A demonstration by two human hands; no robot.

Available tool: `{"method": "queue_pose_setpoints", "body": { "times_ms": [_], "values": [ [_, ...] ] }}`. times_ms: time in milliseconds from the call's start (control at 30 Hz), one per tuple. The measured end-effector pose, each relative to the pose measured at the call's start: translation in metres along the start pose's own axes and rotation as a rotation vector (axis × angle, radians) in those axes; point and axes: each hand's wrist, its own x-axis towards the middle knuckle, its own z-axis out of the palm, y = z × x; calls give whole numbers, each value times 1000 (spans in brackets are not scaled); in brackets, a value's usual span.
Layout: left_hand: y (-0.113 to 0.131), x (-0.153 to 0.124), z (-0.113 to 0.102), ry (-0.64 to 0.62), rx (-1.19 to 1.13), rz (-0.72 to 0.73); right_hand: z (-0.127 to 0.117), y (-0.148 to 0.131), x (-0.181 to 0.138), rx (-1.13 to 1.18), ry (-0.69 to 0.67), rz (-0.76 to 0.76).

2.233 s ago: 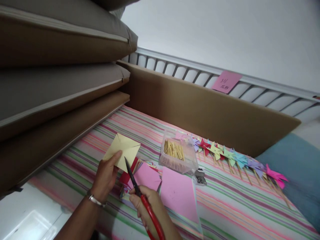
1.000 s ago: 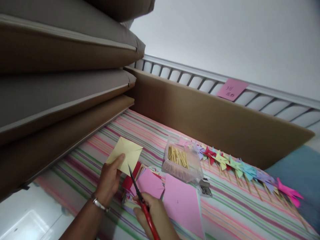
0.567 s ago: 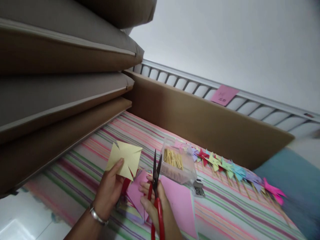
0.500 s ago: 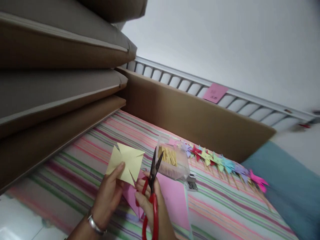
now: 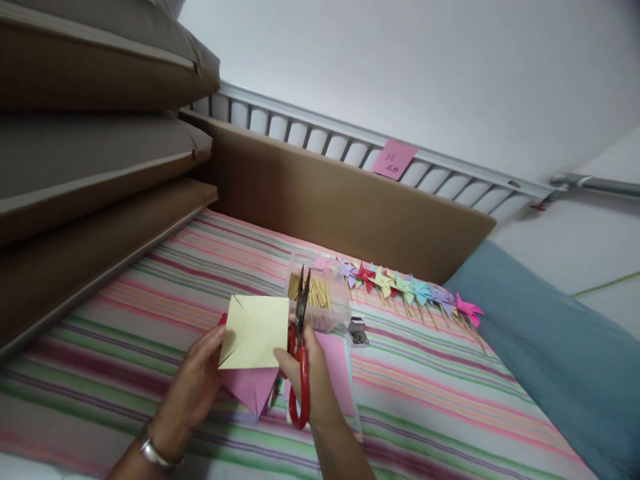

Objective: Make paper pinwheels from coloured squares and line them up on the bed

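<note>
My left hand [image 5: 193, 383] pinches a pale yellow paper square [image 5: 254, 331] with cuts running in from its corners, held above the striped cloth. My right hand [image 5: 305, 380] grips red-handled scissors [image 5: 300, 353], blades pointing up and closed, just right of the yellow square. Under both hands lie pink paper sheets [image 5: 335, 370] and a small pile of coloured squares [image 5: 245, 390]. A silver bangle [image 5: 155, 453] sits on my left wrist.
A clear plastic box of wooden sticks [image 5: 317, 297] stands behind the scissors. A row of several coloured paper pinwheels [image 5: 407, 290] lies to its right. A cardboard panel [image 5: 340, 200] lines the back; stacked brown cushions [image 5: 90, 133] rise at left. Blue fabric [image 5: 545, 347] lies at right.
The scissors left the yellow square's edge and swung upright, blades closing. The yellow square now shows corner cuts and has turned flatter. The view shifted right.
</note>
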Motion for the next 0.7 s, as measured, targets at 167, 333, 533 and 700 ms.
{"method": "queue_pose_setpoints", "body": {
  "times_ms": [167,333,533,700],
  "values": [
    [17,3,-11,-114,248,-117,-5,-6,-1,-120,-128,35],
    [16,2,-8,-115,378,-132,-5,1,-1,-129,-195,-9],
    [25,17,-20,220,314,160,4,13,-4,-77,-33,17],
    [36,22,-27,324,209,300,35,6,-40,186,-309,273]
  ]
}}
